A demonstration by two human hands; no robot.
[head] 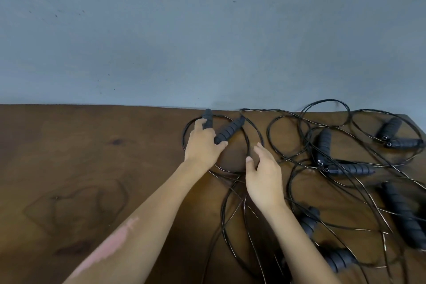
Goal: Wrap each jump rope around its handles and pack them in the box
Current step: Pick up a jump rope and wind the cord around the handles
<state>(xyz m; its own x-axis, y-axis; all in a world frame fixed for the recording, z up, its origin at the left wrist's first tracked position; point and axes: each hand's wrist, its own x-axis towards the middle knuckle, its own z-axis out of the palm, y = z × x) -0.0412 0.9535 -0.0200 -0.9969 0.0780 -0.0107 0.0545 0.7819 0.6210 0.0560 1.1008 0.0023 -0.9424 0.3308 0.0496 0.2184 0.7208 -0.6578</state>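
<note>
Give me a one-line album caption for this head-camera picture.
Left hand grips two jump-rope handles; open right hand hovers over tangled black ropes on a wooden table.

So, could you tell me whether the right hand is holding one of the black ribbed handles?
No, the right hand hovers open over the thin black cords, while the left hand grips two black ribbed handles.

In my left hand (202, 145) I hold two black ribbed foam handles (229, 130) of one jump rope; they spread apart like a V, and their thin black cord (250, 143) lies in loose loops around them. On my right, more black ribbed handles (350, 169) lie scattered, some in pairs, with their thin black cords (299, 122) tangled and crossing one another.
</note>
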